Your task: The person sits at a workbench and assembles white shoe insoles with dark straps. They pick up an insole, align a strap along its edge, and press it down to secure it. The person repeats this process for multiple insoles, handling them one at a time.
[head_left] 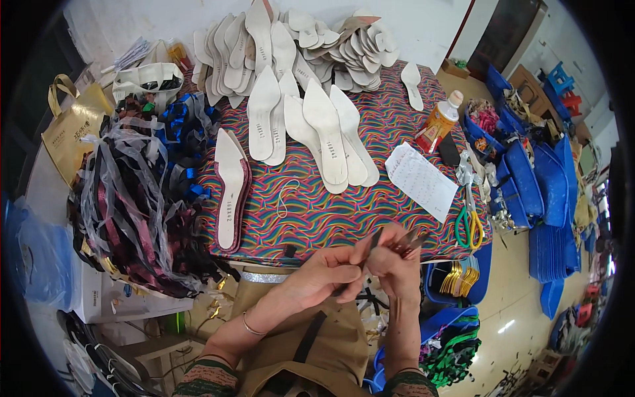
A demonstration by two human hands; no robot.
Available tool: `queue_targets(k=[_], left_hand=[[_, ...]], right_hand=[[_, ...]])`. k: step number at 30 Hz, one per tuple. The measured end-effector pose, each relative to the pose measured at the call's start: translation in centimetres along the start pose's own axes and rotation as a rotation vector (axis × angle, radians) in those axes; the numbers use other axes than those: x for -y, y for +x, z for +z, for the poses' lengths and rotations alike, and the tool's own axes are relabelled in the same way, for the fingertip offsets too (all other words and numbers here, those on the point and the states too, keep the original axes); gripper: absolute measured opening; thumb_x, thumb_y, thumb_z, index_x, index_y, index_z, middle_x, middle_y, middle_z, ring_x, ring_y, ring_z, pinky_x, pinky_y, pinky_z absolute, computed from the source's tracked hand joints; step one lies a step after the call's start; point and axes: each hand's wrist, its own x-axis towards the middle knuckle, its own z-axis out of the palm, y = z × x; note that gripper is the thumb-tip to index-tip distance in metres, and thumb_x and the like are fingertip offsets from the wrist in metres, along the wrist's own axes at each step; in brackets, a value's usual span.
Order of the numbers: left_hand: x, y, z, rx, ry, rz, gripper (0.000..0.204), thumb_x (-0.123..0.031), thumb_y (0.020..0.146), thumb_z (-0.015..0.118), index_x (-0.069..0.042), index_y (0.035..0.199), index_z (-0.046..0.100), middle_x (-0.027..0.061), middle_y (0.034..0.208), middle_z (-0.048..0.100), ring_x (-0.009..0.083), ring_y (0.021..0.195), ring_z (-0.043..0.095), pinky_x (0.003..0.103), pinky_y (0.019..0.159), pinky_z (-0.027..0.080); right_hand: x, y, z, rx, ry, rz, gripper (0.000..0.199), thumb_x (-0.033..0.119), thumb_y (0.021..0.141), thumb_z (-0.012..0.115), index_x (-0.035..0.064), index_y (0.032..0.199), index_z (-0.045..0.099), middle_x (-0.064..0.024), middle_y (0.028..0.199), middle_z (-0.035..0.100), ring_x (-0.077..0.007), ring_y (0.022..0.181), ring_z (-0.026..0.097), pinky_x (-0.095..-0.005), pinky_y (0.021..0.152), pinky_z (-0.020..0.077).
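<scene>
2 hands meet over the lap at the table (317, 225) edge: left hand (324, 274) and right hand (390, 264) both pinch shut on a thin dark strap (370, 246). It looks light, limp, best gripped near its ends. Insoles (324, 129) lie beyond.

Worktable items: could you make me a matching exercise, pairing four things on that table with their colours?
Things:
1. scissors
2. glue bottle
3. paper sheet
4. tote bag

Colours:
A. white
B. green and yellow handles
C. gold
D. orange with a white cap

Pairs: 1-B, 2-D, 3-A, 4-C
</scene>
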Motion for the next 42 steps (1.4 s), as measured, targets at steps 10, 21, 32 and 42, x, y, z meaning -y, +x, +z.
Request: queue_targets(k=[10, 21, 32, 42], left_hand=[[0.7, 3.2, 0.9, -0.402, 1.147, 0.502, 0.031, -0.007, 0.085, 0.07, 0.002, 0.113, 0.063, 0.0122, 0.104, 0.066, 0.0202, 0.099, 0.061, 0.032, 0.084, 0.048], [-0.7, 5.0, 0.4, -0.352, 1.073, 0.449, 0.016, -0.006, 0.092, 0.059, 0.006, 0.102, 0.062, 0.0043, 0.097, 0.064, 0.0072, 0.079, 0.057, 0.023, 0.068, 0.049], [-12.5, 14.1, -10.1, -1.025, 1.952, 0.616, 0.078, -0.038, 0.081, 0.072, 0.009, 0.132, 0.037, 0.0255, 0.097, 0.062, 0.0342, 0.083, 0.065, 0.043, 0.074, 0.052], [-14.3, 16.9, -9.9, -0.935, 1.957, 0.2, 0.106, -0.036, 0.066, 0.077, 0.008, 0.143, 0.02, 0.0324, 0.114, 0.057, 0.0433, 0.099, 0.062, 0.043, 0.088, 0.049]], right_hand=[[0.7, 1.2, -0.1, -0.304, -0.536, -0.279, 0.008, -0.002, 0.091, 0.059, 0.0028, 0.097, 0.057, 0.0049, 0.076, 0.055, -0.0008, 0.063, 0.048, -0.0179, 0.054, 0.0372], [0.6, 4.5, -1.7, -0.258, -0.41, -0.106, 0.014, 0.006, 0.09, 0.062, 0.0003, 0.103, 0.061, -0.0028, 0.079, 0.066, -0.0055, 0.063, 0.057, -0.0202, 0.056, 0.044], [-7.3, 15.4, -6.9, -0.366, -0.846, -0.189, 0.017, 0.011, 0.091, 0.056, -0.0056, 0.088, 0.057, -0.0138, 0.076, 0.061, -0.021, 0.066, 0.062, -0.0341, 0.062, 0.0445], [-6.0, 15.0, -6.0, -0.403, -0.907, -0.145, 0.017, 0.011, 0.09, 0.056, -0.0065, 0.088, 0.058, -0.0147, 0.068, 0.062, -0.0261, 0.064, 0.06, -0.0381, 0.061, 0.0444]])
